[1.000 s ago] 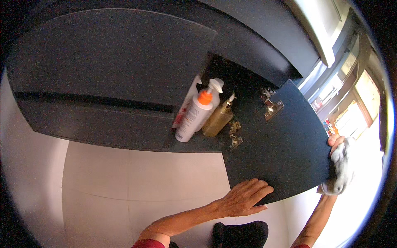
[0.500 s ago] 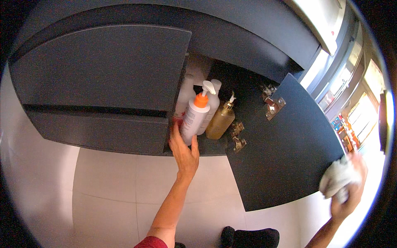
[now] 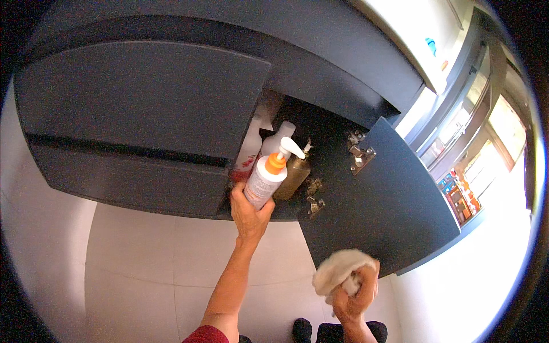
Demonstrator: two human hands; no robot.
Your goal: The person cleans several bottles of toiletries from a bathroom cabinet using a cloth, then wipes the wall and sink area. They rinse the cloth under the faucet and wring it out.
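My left hand (image 3: 249, 219) is closed round the lower part of a white pump bottle (image 3: 264, 186) with an orange collar, at the mouth of a dark cabinet. Behind it in the cabinet stand a white bottle with red marks (image 3: 247, 155), another white bottle (image 3: 277, 140) and a gold pump bottle (image 3: 294, 177), partly covered by the one I hold. My right hand (image 3: 355, 297) grips a bunched whitish cloth (image 3: 343, 271) in front of the lower edge of the open cabinet door (image 3: 389, 200).
Metal hinges (image 3: 361, 157) join the door, which swings out to the right. A closed dark cabinet front (image 3: 137, 103) fills the left. Below lies the pale tiled floor (image 3: 137, 251), with a dark-covered foot (image 3: 302, 330) near the lower edge. A shelf of small items (image 3: 460, 194) stands far right.
My left hand has closed on the white pump bottle and drawn it toward me, out from the others. My right hand has come left with the cloth, from the door's outer edge.
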